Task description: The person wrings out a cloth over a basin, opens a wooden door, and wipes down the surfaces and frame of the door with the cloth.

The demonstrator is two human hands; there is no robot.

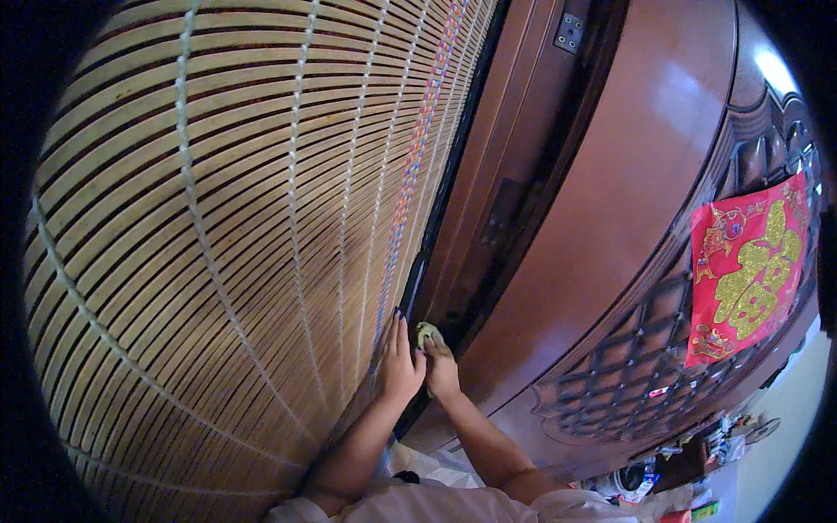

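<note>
My left hand [400, 366] lies against the side edge of a slatted bamboo blind [261, 216], fingers stretched out and thumb apart. White cords and one multicoloured cord run through the slats. Close beside it, my right hand [442, 371] grips a pale yellow-green cloth or sponge [428, 333]. That hand is at the brown door frame [503, 124], just right of the blind's dark border [418, 274]. Its fingers partly cover the cloth or sponge.
A brown door [588, 229] with a dark padded panel [621, 366] stands on the right. A red decoration [749, 271] with gold writing hangs on it. High on the frame is a metal hinge plate [569, 33]. Household items and a fan [762, 428] show at lower right.
</note>
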